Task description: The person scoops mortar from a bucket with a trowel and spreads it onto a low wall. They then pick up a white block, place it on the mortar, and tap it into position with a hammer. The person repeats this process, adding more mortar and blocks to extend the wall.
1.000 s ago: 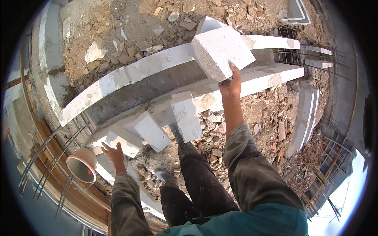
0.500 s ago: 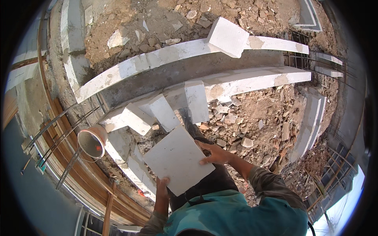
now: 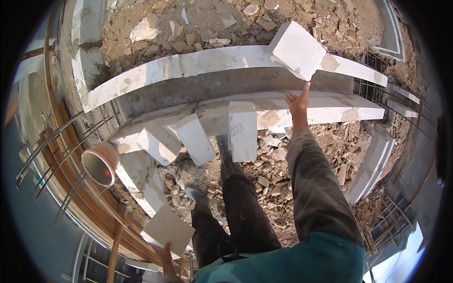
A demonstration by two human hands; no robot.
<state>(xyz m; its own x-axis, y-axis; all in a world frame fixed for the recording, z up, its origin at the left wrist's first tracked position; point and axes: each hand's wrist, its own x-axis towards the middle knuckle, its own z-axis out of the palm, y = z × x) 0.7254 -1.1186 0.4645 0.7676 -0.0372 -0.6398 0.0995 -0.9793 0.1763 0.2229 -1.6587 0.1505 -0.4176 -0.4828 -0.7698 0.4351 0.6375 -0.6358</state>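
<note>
Low at the left of the view, my left hand (image 3: 165, 254) grips a flat, square white block (image 3: 167, 228). My right hand (image 3: 298, 103) is stretched forward with its fingers apart, one fingertip at the lower corner of another white block (image 3: 296, 49), which rests tilted on the far white ledge (image 3: 207, 59); whether it touches cannot be told for sure. Several more white blocks (image 3: 242, 132) lean along the near ledge (image 3: 358, 112), between that hand and an orange bucket (image 3: 99, 167).
Bent steel bars (image 3: 45, 146) and wooden planks (image 3: 89, 207) run down the left. Broken stone and rubble (image 3: 266, 179) lie around my legs and boots (image 3: 231, 198). Loose dirt (image 3: 226, 23) covers the ground beyond the far ledge. A rebar cage (image 3: 365, 87) sticks out at the right.
The square block has gone from both hands at my middle down to the lower left in my left hand alone. My right hand has let go of it and reached up to the far block.
</note>
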